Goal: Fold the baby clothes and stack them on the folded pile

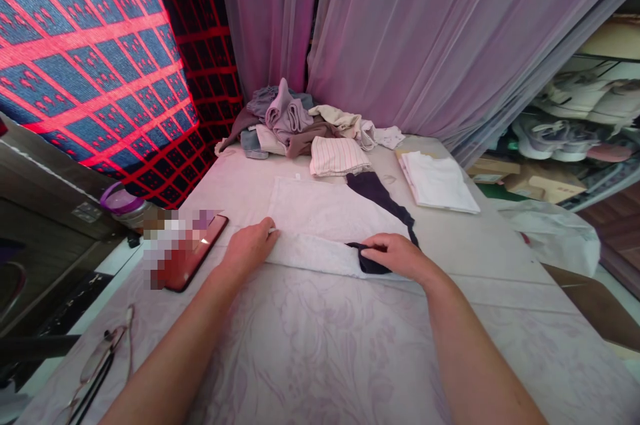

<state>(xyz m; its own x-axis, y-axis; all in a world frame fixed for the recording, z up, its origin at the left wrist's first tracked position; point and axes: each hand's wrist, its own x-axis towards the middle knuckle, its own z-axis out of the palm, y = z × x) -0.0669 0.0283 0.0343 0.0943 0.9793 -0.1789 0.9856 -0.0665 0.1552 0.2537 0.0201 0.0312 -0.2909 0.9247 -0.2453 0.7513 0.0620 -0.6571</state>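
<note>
Spread on the table in front of me is a white shirt [325, 208] with dark navy sleeves. Its near side is folded over in a long strip, and one dark sleeve [375, 264] lies bunched on that strip. The other sleeve stretches out toward the back right. My left hand [254, 242] is closed on the left end of the fold, pinching the white cloth. At the right end, my right hand [397, 254] has its fingers curled on the bunched sleeve; the fingertips are partly hidden.
A pile of clothes [295, 122] and a folded striped garment [339, 156] sit at the back. Folded white clothing [440, 182] lies at right. A phone [203, 252] and glasses [97, 358] are at left. Shoes [553, 138] fill a rack beyond the curtain [425, 32].
</note>
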